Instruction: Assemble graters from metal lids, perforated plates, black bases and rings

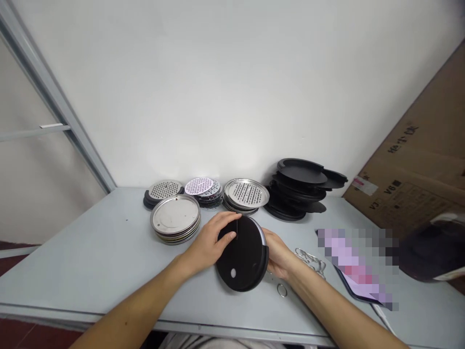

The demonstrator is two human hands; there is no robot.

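Between both hands a black round disc (243, 259) is held tilted, its flat face toward me, with a small pale round spot near the bottom. A thicker black rim piece wraps its right edge, and a light-coloured strip shows at the upper right. My left hand (212, 237) grips the left side, thumb and fingers on the face. My right hand (278, 254) supports it from the right, its fingers partly hidden behind. Close to the right wrist lies a small metal ring (282, 290). More metal rings (310, 259) lie beyond the right forearm.
Along the wall stand a stack of round metal plates (176, 213), perforated grater discs (199, 186), slotted metal discs (247, 194) and piled black round pieces (301, 186). At right are a phone-like device (352, 286), partly pixelated, and a cardboard box (417, 160).
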